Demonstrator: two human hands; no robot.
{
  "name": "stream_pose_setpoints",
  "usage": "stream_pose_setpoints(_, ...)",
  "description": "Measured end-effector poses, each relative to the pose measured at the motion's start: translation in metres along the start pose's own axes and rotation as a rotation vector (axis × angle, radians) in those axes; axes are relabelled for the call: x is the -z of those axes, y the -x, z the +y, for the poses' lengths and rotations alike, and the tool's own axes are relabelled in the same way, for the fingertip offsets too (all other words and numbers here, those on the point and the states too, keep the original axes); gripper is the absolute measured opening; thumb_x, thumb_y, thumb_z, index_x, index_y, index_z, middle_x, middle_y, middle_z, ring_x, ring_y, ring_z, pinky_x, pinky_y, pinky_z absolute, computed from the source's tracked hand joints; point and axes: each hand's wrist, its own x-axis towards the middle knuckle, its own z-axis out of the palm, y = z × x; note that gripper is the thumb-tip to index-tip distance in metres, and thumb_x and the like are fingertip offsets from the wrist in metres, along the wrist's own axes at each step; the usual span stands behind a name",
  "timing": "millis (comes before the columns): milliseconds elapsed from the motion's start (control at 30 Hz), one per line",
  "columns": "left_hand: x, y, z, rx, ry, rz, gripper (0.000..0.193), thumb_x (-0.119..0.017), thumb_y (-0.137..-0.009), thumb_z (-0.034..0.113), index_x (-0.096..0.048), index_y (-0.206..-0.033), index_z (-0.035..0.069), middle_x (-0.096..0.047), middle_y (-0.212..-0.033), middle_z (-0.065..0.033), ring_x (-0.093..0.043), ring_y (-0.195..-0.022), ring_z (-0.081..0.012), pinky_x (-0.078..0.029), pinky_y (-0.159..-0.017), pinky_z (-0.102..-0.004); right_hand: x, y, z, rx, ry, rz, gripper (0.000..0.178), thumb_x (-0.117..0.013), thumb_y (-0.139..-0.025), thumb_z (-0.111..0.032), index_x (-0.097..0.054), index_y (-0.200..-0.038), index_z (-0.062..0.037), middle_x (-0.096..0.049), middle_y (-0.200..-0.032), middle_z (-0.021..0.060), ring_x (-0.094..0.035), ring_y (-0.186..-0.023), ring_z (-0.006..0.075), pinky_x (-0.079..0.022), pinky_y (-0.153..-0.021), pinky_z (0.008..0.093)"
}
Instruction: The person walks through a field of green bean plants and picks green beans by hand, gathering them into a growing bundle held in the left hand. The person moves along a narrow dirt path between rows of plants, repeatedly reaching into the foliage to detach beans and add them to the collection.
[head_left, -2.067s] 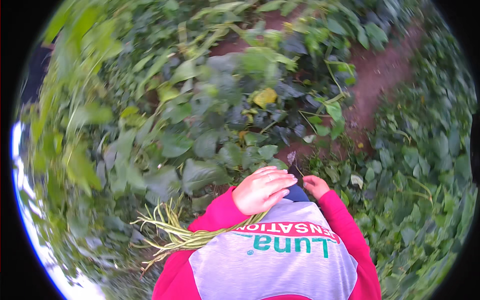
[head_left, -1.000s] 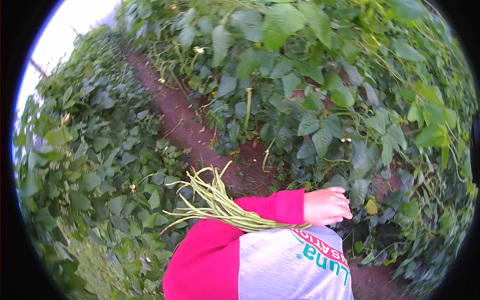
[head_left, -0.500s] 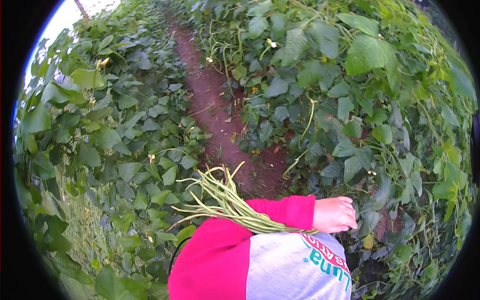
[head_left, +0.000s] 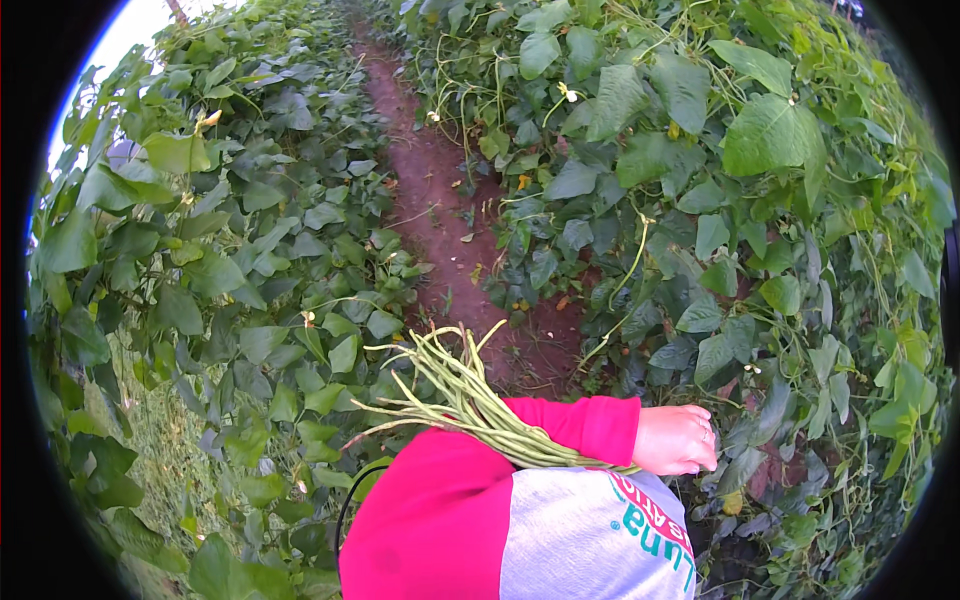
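Observation:
My left arm, in a pink sleeve, bends across the front of my grey and pink top. A bundle of long green beans [head_left: 475,405] lies in the crook of that arm, tucked between the forearm and my chest. The loose tips fan out toward the upper left, and the other ends run in under the wrist. At the end of the sleeve my left hand [head_left: 676,440] is curled closed beside the right-hand bean plants, a ring on one finger. Its fingertips point down and away, so whatever they may hold is hidden. My right hand is out of view.
A narrow brown dirt path [head_left: 430,190] runs ahead between two dense rows of leafy bean vines. In the right row [head_left: 770,140] a long pod [head_left: 635,260] hangs beside the path. The left row [head_left: 200,270] carries a few pale flowers. A thin black loop [head_left: 345,510] curves by my left sleeve.
The view has shifted slightly, so the plants and path sit a little farther right and lower. My left arm keeps its bend, with the long beans still tucked against it.

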Motion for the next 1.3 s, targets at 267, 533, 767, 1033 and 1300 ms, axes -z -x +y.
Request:
stream_pose_setpoints(267, 0.0, -0.004, -0.009, -0.002, 0.067, -0.127, 0.027, -0.061, -0.086, 0.015, -0.063, -0.113, 0.009, -0.065, -0.111, -0.0075, -0.055, -0.117, -0.0291, -0.034, -0.106, -0.0496, -0.029, 0.012, 0.04, -0.016, -0.09, 0.049, 0.017, -0.065, -0.082, -0.015, -0.07, -0.095, -0.0069, -0.068, -0.083, 0.0049, -0.063, -0.071, 0.0177, -0.052, -0.068, 0.0334)
stream_pose_setpoints(533, -0.025, -0.075, -0.021, -0.171, 0.167, -0.311, 0.029, -0.066, -0.084, 0.009, -0.066, -0.113, 0.01, -0.065, -0.119, -0.0085, -0.055, -0.122, -0.028, -0.036, -0.107, -0.0477, -0.072, 0.063, 0.148, 0.07, -0.089, 0.44, 0.016, -0.066, -0.081, -0.016, -0.071, -0.093, -0.0074, -0.069, -0.083, 0.005, -0.063, -0.071, 0.0181, -0.052, -0.069, 0.0339)
stream_pose_setpoints(767, -0.145, -0.15, 0.014, -0.257, 0.409, -0.665, 0.026, -0.067, -0.083, 0.006, -0.069, -0.109, 0.007, -0.068, -0.114, -0.0094, -0.059, -0.118, -0.0274, -0.039, -0.105, -0.0442, -0.04, 0.166, 0.171, -0.243, -1.096, 0.642, 0.033, -0.067, -0.086, -0.022, -0.064, -0.116, -0.0107, -0.069, -0.097, 0.0022, -0.063, -0.082, 0.0129, -0.051, -0.071, 0.0299)
stream_pose_setpoints(1033, -0.29, -0.215, 0.072, -0.385, 0.547, -0.973, 0.026, -0.067, -0.083, 0.004, -0.068, -0.109, 0.004, -0.068, -0.113, -0.0101, -0.06, -0.117, -0.0273, -0.04, -0.104, -0.0425, -0.014, 0.256, 0.235, -0.148, -1.694, 1.009, 0.034, -0.062, -0.093, -0.021, -0.058, -0.125, -0.0107, -0.065, -0.115, 0.0046, -0.064, -0.094, 0.0144, -0.05, -0.081, 0.0308)
stream_pose_setpoints(1300, -0.419, -0.278, 0.138, -0.347, 0.655, -0.964, 0.028, -0.065, -0.082, 0.0, -0.067, -0.111, 0.002, -0.069, -0.11, -0.0107, -0.061, -0.114, -0.0277, -0.041, -0.104, -0.0411, 0.015, 0.256, 0.303, -0.237, -1.848, 1.073, 0.032, -0.062, -0.092, -0.021, -0.059, -0.122, -0.0098, -0.065, -0.112, 0.0034, -0.063, -0.092, 0.0138, -0.05, -0.078, 0.0301)
